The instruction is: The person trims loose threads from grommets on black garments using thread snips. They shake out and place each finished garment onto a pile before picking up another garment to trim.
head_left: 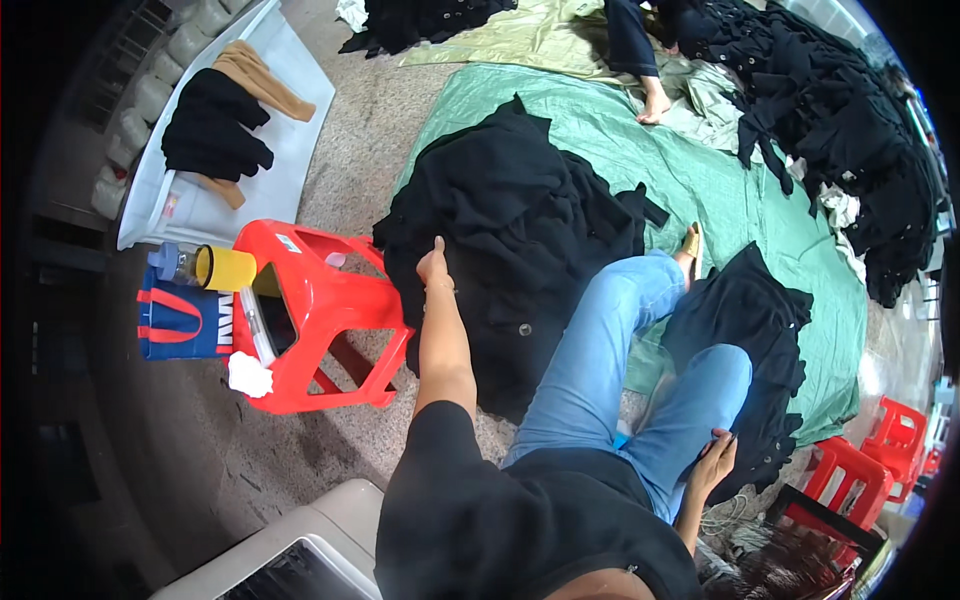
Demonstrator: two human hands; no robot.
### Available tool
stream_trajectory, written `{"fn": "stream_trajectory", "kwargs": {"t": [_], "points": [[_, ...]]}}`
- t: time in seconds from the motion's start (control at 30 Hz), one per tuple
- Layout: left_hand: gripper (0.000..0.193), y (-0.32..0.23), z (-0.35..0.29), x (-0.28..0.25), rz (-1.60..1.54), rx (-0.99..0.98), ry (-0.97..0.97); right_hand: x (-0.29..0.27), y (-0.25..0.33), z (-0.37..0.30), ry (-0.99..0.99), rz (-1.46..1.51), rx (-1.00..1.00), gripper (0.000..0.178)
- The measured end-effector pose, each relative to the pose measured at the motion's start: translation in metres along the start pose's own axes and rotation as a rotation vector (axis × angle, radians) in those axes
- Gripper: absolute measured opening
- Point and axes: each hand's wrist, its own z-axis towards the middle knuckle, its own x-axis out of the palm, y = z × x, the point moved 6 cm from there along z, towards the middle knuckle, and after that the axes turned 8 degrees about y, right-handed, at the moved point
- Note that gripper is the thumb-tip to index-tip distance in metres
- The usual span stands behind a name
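Observation:
At the left edge of a big heap of black garments (500, 220), my left arm is stretched forward. My left hand (434, 265) is closed on a black garment there, its fingers partly hidden against the dark cloth. Beside my right thigh, my right hand (714, 462) is held low with curled fingers. Something small and dark shows at its fingertips, too small to name. More black garments (740, 320) lie to the right of my knees, close to that hand.
A red plastic stool (310, 300) at left bears a phone and yellow cup (225, 268); a blue bag (185, 322) hangs alongside. Behind is a white bin (290, 150) with clothes. A green sheet (600, 150) covers the floor. Another person's foot (654, 105) rests near black garments (830, 110).

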Motion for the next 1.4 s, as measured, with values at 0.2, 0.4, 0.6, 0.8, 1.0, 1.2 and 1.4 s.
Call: {"fn": "stream_trajectory", "kwargs": {"t": [0.2,0.4,0.6,0.8,1.0,1.2,1.4], "points": [[0.008,-0.048,-0.059,-0.007,-0.319,0.444,0.255,0.021,-0.010,0.010,0.180,0.060,0.010,0.034],[0.008,-0.052,-0.432,0.012,0.272,0.920,1.508,0.040,0.009,0.016,0.222,0.314,0.138,0.027],[0.001,0.041,-0.623,-0.005,0.255,0.438,2.418,0.066,0.047,0.060,0.466,0.529,0.142,0.029],[0.040,0.105,-0.646,0.039,0.625,0.785,2.334,0.035,0.031,0.058,0.681,-0.006,-0.164,0.046],[0.028,0.061,-0.470,-0.032,0.601,1.288,0.961,-0.023,-0.030,0.036,0.332,0.062,-0.008,0.019],[0.041,0.175,-0.241,-0.128,0.341,-0.121,0.466,0.054,0.056,0.000,0.690,0.092,-0.276,0.022],[0.028,0.167,-0.219,-0.065,-0.181,-0.011,0.749,0.153,0.082,-0.060,1.102,-0.314,-0.497,0.070]]}}
